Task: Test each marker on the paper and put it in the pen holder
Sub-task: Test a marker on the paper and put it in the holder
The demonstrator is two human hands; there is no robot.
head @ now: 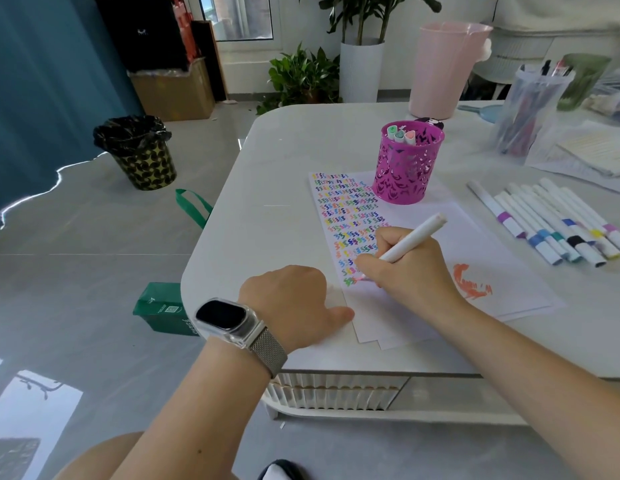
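— While the tabletop [267, 161] carries the paper [481, 244] near its front edge, what's the risk?
— Slipping: the left hand [294, 303] only rests, loosely curled, on its corner.
— And the holder [407, 168]?
— At the far edge. The right hand [405, 268] pinches the marker [415, 237], tip on paper; pressing hard could smear.

Pretty bright room, daylight coming through a window [237, 15] at the back. Floor [76, 271] is glossy grey tile, shiny enough to mirror the light. Teal curtain [42, 81] hangs on the left, with a black-and-gold bin [142, 154] near it and a cardboard box [173, 91] further back. Two potted plants [301, 77] sit by the white wall, the taller one in a ribbed white pot [362, 71]. The table [260, 188] is white with rounded corners. A green bag [163, 310] leans beside it.
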